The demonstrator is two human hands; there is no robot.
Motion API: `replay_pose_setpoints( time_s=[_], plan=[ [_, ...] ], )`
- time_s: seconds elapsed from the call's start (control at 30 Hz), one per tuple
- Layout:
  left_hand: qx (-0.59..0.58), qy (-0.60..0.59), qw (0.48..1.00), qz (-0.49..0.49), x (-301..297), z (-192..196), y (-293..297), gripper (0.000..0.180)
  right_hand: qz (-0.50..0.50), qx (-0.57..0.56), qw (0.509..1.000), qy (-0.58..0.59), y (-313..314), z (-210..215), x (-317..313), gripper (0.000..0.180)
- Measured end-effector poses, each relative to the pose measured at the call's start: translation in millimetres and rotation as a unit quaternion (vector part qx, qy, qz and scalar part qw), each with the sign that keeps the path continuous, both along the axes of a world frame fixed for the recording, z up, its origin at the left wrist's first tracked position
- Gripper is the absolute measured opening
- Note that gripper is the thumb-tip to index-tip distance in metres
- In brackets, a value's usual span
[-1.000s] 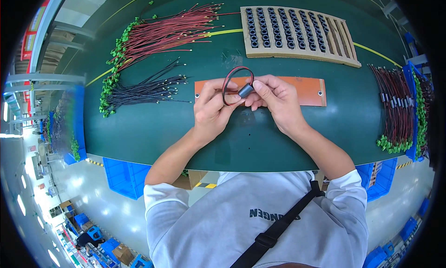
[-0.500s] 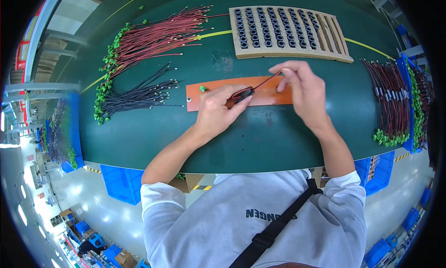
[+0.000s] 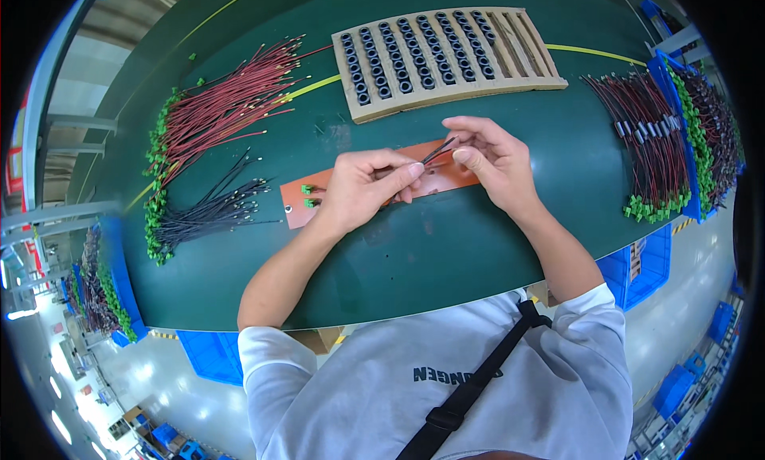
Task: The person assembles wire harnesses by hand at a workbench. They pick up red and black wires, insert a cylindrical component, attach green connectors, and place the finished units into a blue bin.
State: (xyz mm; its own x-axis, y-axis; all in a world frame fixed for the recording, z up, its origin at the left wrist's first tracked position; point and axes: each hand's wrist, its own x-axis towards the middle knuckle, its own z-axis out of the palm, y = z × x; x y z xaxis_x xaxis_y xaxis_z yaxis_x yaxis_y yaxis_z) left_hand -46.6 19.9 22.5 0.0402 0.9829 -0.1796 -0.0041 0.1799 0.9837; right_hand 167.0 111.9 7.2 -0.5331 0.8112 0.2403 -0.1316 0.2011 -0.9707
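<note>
My left hand [image 3: 370,186] is closed on a red and a black wire [image 3: 437,154], which stick out past its thumb and forefinger to the right. Green connectors [image 3: 310,202] show at the left of that hand, over an orange strip [image 3: 298,215]. Any ring around the wires is hidden by the fingers. Close to the free wire ends is my right hand [image 3: 496,163], its thumb and forefinger apart. Both hands are above the orange strip, which lies slanted on the green table [image 3: 446,257].
A cardboard tray [image 3: 550,71] with rows of black rings [image 3: 426,53] stands behind my hands. Red wires [image 3: 231,85] and black wires [image 3: 211,209] with green connectors lie left. Finished-looking wire bundles [image 3: 641,137] lie right, beside a blue bin [image 3: 692,165].
The red wire no longer stretches between both hands; red and black ends now stick out of my left hand. My right hand's fingers have opened. The view has turned, shifting the table leftward.
</note>
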Motion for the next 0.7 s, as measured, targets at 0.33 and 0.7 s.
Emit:
replay_pose_setpoints(
  time_s=[0.33, 0.7],
  plan=[
    [0.055, 0.023, 0.998, -0.001, 5.1, -7.1, -5.3, 0.013, 0.02, -0.053, 0.997, -0.056, -3.3, -6.9, -6.1, 0.013],
    [0.048, -0.001, 0.999, -0.025, -1.7, -5.5, -3.8, 0.012, 0.033, -0.14, 0.987, -0.067, -4.2, -1.1, -5.8, 0.015]
  ],
)
